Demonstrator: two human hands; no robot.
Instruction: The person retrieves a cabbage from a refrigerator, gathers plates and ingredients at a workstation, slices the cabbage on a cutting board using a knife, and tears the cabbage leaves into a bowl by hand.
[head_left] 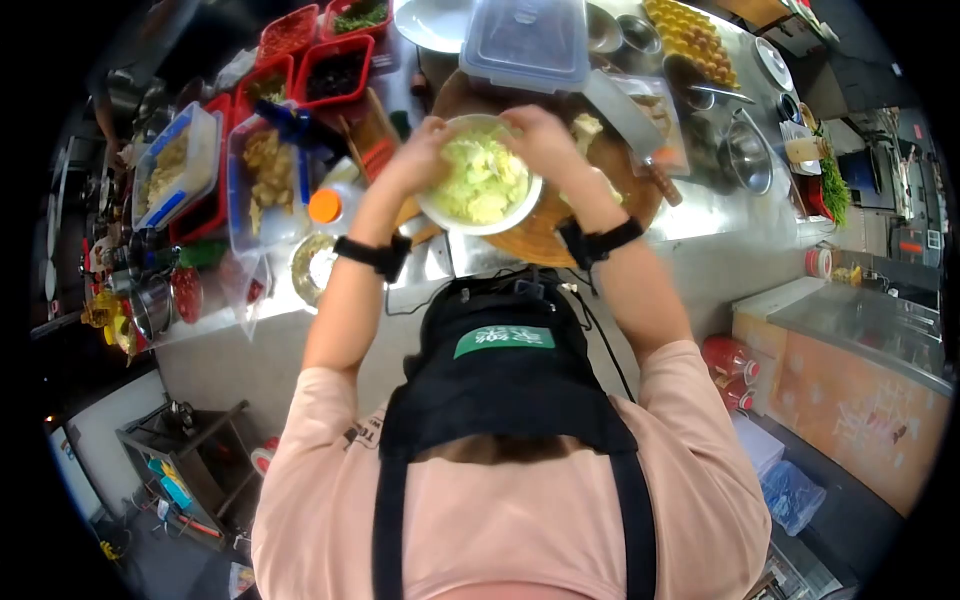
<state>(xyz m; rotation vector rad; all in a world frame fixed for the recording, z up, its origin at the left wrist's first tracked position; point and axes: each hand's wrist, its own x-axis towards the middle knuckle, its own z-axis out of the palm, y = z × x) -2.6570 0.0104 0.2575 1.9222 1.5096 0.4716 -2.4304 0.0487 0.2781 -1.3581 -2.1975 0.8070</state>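
A white bowl (437,217) full of chopped pale-green cabbage (482,180) is between my hands, over the near left part of a round wooden chopping board (545,235). My left hand (424,157) is closed at the bowl's upper left rim. On the upper right rim, my right hand (545,143) has its fingers curled; both hands are slightly blurred. A cleaver (622,118) with a wooden handle lies at the board's right side. Pale cabbage pieces (586,130) rest on the board beside my right hand.
Red trays (337,72) of ingredients stand at the back left. A lidded plastic container (525,45) is behind the board. Nearer left are a tub of pale chunks (268,175) and an orange-capped bottle (325,206). Metal bowls (745,155) and an egg tray (690,40) sit right.
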